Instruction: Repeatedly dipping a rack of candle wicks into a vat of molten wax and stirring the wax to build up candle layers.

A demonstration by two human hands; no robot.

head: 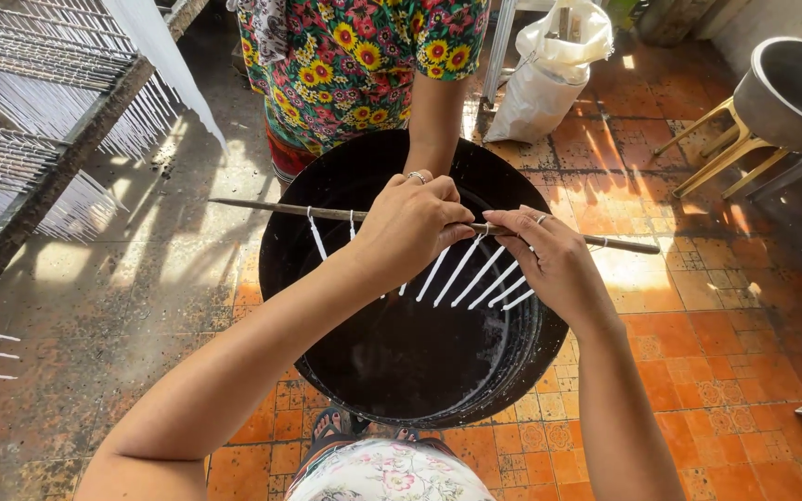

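A thin wooden stick (271, 208) lies across the rim of a big black drum (280, 250). Several slim white candles (461, 271) hang from it by their wicks over the dark liquid inside. My left hand (410, 227) pinches the stick near its middle, fingers closed around it. My right hand (549, 255) grips the stick just to the right, above the slanting candles. Another person in a flowered dress (355, 56) stands at the drum's far side, one hand (424, 158) resting on its rim.
A wooden rack (39, 139) hung with rows of white candles stands at the left. A white sack (549, 70) sits on the orange tiled floor behind. A grey metal pot (791, 93) rests on a yellow stool at the right.
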